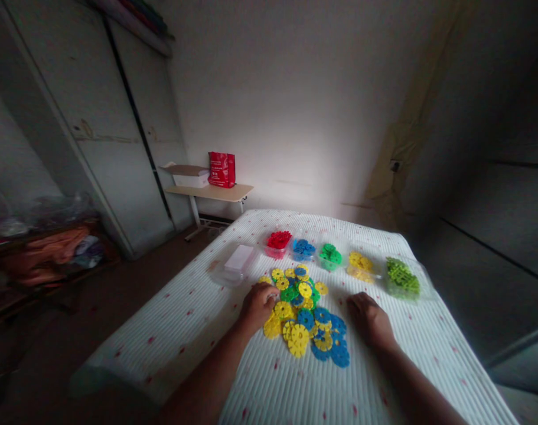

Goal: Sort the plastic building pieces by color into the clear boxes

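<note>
My left hand [258, 306] is at the left edge of a loose pile of notched plastic discs. Its fingers are curled closed, and whatever they hold is hidden. Yellow discs [297, 339] lie close by it, mixed with green discs [289, 294]. Blue discs [338, 348] spread over the pile's near right side. Apart from the pile, to its right, my right hand [371, 319] rests on the striped cloth with its fingers folded in and no disc showing in them.
Behind the pile stand clear tubs of red pieces [278, 241], blue pieces [304, 248], green pieces [331, 256], yellow pieces [359, 262] and lime pieces [401, 277]. A clear container with a pale block [239, 258] is at left. A side table [228, 192] bears a red bag [222, 170].
</note>
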Motion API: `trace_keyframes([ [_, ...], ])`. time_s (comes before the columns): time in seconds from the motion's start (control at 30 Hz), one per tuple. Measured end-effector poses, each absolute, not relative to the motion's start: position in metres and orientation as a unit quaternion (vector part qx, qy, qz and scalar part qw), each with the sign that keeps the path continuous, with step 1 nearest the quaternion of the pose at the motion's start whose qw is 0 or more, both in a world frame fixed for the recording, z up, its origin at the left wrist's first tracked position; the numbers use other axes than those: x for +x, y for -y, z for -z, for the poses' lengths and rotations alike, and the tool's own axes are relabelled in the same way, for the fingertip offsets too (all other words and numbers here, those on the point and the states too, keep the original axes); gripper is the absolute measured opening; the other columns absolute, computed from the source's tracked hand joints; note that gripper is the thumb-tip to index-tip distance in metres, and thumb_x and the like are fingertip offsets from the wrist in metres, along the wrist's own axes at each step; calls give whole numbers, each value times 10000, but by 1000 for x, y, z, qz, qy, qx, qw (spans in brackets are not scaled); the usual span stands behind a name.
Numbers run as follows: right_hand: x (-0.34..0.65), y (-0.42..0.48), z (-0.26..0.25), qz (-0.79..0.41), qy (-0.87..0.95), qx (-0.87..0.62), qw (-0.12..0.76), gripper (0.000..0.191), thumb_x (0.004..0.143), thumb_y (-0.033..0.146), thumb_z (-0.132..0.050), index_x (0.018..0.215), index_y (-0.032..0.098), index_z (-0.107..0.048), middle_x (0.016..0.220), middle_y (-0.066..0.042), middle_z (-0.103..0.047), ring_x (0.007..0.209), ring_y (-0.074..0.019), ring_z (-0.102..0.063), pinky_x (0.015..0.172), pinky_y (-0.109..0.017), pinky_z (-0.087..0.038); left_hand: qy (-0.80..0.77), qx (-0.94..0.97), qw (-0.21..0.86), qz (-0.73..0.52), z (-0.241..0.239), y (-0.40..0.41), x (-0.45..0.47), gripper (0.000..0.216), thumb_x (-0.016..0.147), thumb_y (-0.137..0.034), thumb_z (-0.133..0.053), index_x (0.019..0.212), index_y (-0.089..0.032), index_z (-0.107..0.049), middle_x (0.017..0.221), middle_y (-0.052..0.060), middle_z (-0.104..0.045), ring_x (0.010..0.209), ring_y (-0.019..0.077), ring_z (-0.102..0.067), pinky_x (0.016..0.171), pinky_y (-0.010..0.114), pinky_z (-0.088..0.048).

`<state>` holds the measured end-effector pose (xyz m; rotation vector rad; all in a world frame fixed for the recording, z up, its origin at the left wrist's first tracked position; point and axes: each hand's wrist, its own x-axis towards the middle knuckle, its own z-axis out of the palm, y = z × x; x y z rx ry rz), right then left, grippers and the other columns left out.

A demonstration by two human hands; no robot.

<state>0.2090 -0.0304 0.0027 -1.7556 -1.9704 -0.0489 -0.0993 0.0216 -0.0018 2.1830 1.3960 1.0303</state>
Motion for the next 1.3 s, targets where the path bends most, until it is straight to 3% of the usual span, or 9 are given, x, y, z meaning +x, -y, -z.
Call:
trace_keyframes([
  [0.53,208,32,-6,14,722,-646,246,286,875,270,-353,806,207,-624,839,-57,-609,813,-178,-587,709,-271,-436,-405,784,298,-364,-11,-5,-89,243,723,-94,-463,758,-174,-690,778,18,-700,768,131,-630,734,222,-474],
  [0.97,210,31,-4,27,724,-645,244,295,872,255,-349,798,199,-629,830,-59,-608,807,-175,-584,703,-262,-431,-467,759,220,-397,-3,-16,-89,230,678,-37,-522,812,-150,-671,810,24,-651,681,108,-584,638,202,-470],
  [1.3,209,31,-4,37,728,-642,238,286,860,249,-364,777,194,-632,825,-66,-617,805,-180,-590,719,-271,-441,-474,768,228,-365,3,-19,-88,279,677,-38,-569,917,-138,-671,901,48,-656,767,127,-599,705,228,-492],
])
